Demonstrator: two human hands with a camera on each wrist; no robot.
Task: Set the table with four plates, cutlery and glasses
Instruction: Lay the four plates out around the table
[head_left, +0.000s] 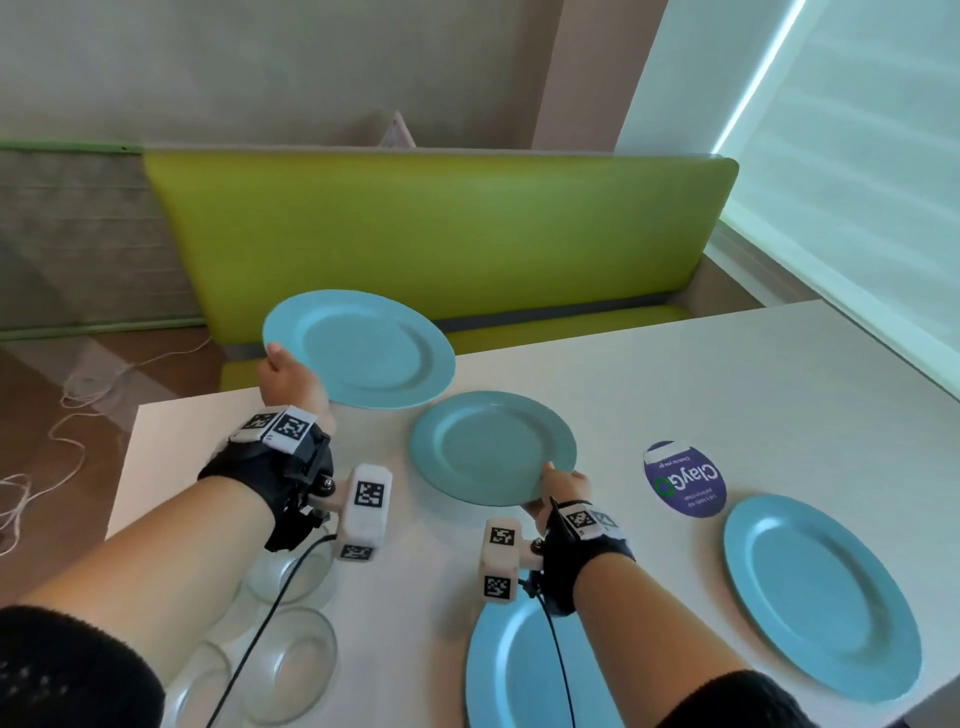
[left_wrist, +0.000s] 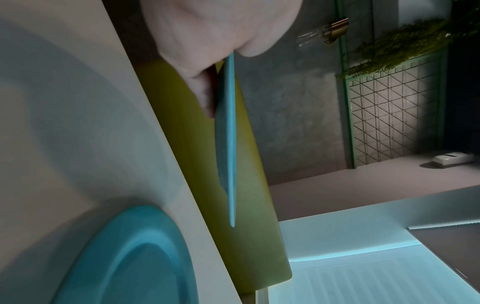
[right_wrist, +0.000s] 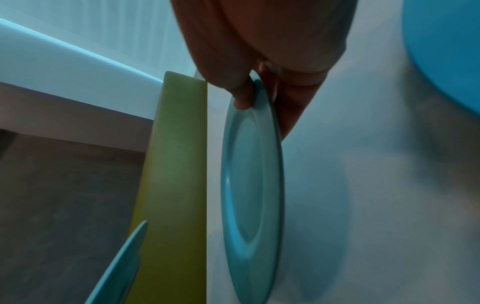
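At the left edge of the frame, loose white cords (head_left: 67, 410) trail across the brown floor beside your white desk (head_left: 623, 374). In the lower left, clear glass bowls (head_left: 291, 665) sit grouped on the desk under your left forearm, partly hidden by it.

Your left hand (head_left: 288, 382) grips a blue plate (head_left: 363, 348) by its near-left rim, thumb on top, and holds it raised and tilted over the desk's far-left corner, in front of the green bench (head_left: 441, 234). The left wrist view shows that plate edge-on, pinched between thumb and fingers (left_wrist: 205, 96).

Just right of it, at the centre of the frame, your right hand (head_left: 563, 491) grasps a second blue plate (head_left: 491, 447) at its near rim, thumb on the top face. The right wrist view shows fingers (right_wrist: 293, 107) under the rim and a shadow cast on the desk beneath, so this plate hangs lifted just off the surface.

Below that hand, at the bottom centre, a third blue plate (head_left: 514, 670) lies flat on the desk, crossed by the wrist camera's black cable (head_left: 561, 670). Further right, a round purple sticker (head_left: 683, 480) reading "ClayGo" lies on the desk. In the lower right, a fourth blue plate (head_left: 821, 592) rests flat near the desk's near edge. At the upper right, a pale window blind (head_left: 857, 130) glows with daylight.
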